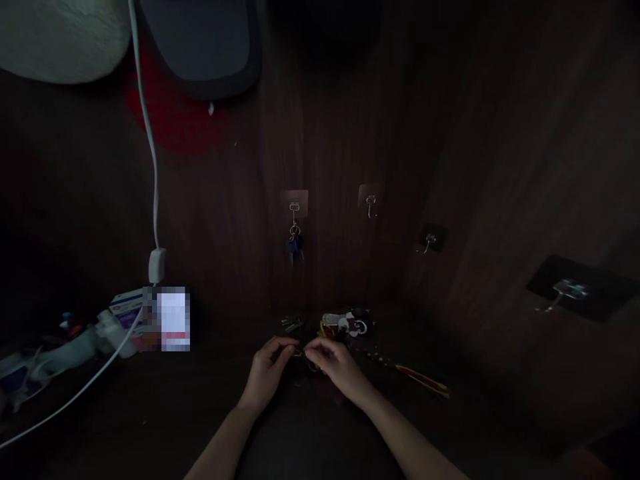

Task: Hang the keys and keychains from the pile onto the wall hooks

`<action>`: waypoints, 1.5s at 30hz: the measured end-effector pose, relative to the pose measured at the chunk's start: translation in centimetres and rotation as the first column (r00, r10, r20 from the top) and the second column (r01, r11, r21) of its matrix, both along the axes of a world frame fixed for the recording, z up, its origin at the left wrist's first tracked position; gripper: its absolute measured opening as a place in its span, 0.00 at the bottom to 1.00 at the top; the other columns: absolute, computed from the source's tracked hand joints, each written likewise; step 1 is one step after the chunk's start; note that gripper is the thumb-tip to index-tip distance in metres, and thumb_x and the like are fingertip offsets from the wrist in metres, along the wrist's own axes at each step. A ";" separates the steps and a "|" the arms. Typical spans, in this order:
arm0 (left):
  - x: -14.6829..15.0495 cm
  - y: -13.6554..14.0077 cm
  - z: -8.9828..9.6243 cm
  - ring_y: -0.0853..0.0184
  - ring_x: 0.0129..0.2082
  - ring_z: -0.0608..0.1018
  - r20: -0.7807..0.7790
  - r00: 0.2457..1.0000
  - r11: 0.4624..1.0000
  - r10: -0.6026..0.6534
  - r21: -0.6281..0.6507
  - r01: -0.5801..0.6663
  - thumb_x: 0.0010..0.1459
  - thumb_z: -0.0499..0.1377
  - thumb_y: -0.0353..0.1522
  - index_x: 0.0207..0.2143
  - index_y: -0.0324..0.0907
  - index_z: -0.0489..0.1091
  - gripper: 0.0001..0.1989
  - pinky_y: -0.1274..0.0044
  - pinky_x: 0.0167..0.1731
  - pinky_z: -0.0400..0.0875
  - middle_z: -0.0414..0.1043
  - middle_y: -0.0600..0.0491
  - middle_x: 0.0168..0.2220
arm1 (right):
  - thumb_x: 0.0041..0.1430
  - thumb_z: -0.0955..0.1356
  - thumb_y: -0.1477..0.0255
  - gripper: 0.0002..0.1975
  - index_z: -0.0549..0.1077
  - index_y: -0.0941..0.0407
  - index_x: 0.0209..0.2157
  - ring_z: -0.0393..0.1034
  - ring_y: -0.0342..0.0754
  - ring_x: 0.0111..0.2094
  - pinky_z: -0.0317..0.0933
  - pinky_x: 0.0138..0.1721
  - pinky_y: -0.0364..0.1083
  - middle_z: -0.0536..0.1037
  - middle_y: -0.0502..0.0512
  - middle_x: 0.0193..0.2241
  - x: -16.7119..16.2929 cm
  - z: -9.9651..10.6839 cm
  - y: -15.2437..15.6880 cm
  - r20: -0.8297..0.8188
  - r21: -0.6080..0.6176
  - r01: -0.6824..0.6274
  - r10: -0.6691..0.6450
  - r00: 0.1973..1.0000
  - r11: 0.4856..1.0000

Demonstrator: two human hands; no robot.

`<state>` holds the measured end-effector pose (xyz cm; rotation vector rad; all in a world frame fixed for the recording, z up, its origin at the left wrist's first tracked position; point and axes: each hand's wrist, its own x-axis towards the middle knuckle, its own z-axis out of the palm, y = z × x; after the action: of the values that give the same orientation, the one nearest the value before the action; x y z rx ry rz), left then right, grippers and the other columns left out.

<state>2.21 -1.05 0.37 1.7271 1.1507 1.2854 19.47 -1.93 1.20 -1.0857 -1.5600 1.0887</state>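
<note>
My left hand (270, 367) and my right hand (336, 363) meet low in the middle of the head view, both with fingers pinched together. Below the right fingertips shows part of a thin metal ring (313, 367). A small shiny piece lies between the left fingertips, too dim to name. Just beyond the hands are several loose keys (293, 325) and a toy motorcycle (345, 323), silver and black. To the right of my right hand trails a beaded cord with a red and yellow tassel (423, 380).
On the dark wooden wall, a hook (294, 208) bears a bunch of keys (294, 245); bare hooks (371, 203) (429, 240) (567, 290) are further right. At left stand a lit, blurred-out screen (174, 320), a white bottle (117, 333) and a white cable (153, 160).
</note>
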 end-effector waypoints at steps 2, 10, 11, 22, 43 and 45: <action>0.0 0.0 -0.1 0.63 0.35 0.76 -0.005 1.000 1.000 0.008 0.011 -0.008 0.54 0.57 0.40 0.33 0.44 0.75 0.12 0.75 0.38 0.69 0.77 0.52 0.32 | 0.55 0.65 0.64 0.10 0.72 0.55 0.27 0.63 0.42 0.26 0.54 0.28 0.41 0.69 0.46 0.21 -0.2 0.0 -0.3 0.123 0.086 -0.007 -0.004 0.992 0.996; -0.3 0.0 0.3 0.63 0.33 0.76 0.037 0.999 0.999 0.019 -0.042 -0.017 0.55 0.54 0.44 0.40 0.43 0.73 0.18 0.75 0.35 0.70 0.75 0.53 0.30 | 0.53 0.65 0.68 0.08 0.73 0.55 0.25 0.65 0.43 0.25 0.56 0.28 0.41 0.73 0.48 0.21 1.3 2.9 -0.2 0.190 0.224 0.089 -0.134 0.973 0.970; -0.3 0.0 0.3 0.64 0.32 0.76 0.052 0.998 0.998 0.017 -0.056 -0.015 0.55 0.53 0.46 0.40 0.43 0.72 0.19 0.75 0.34 0.70 0.75 0.53 0.29 | 0.54 0.64 0.66 0.09 0.72 0.55 0.25 0.65 0.43 0.24 0.56 0.27 0.41 0.72 0.48 0.21 2.2 3.8 0.4 0.124 0.243 0.169 -0.204 0.971 0.955; 0.0 0.5 0.3 0.67 0.28 0.73 0.118 0.993 0.975 -0.026 -0.214 0.051 0.51 0.55 0.50 0.39 0.40 0.72 0.24 0.76 0.31 0.68 0.71 0.54 0.26 | 0.45 0.68 0.61 0.13 0.71 0.58 0.25 0.54 0.37 0.17 0.46 0.18 0.38 0.65 0.45 0.17 10.4 15.2 8.7 -0.472 0.296 0.741 -0.583 0.662 0.602; -0.2 1.0 0.0 0.68 0.26 0.73 0.170 0.985 0.971 0.001 -0.234 0.039 0.50 0.56 0.49 0.37 0.40 0.72 0.23 0.77 0.29 0.67 0.71 0.55 0.25 | 0.50 0.66 0.56 0.17 0.73 0.56 0.32 0.66 0.40 0.20 0.57 0.20 0.39 0.76 0.51 0.23 10.1 12.8 10.9 -0.494 0.106 0.533 -0.421 0.761 0.840; -0.3 1.1 -0.1 0.69 0.26 0.73 0.179 0.984 0.972 -0.005 -0.232 0.047 0.50 0.57 0.49 0.37 0.40 0.72 0.23 0.78 0.29 0.67 0.71 0.55 0.25 | 0.55 0.62 0.57 0.18 0.73 0.56 0.32 0.71 0.43 0.27 0.62 0.27 0.41 0.78 0.53 0.26 10.5 12.1 10.9 -0.535 0.042 0.466 -0.374 0.758 0.884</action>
<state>1.96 0.05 0.29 1.4216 1.1234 1.2072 29.93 8.94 13.34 -0.8728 -0.8987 0.8178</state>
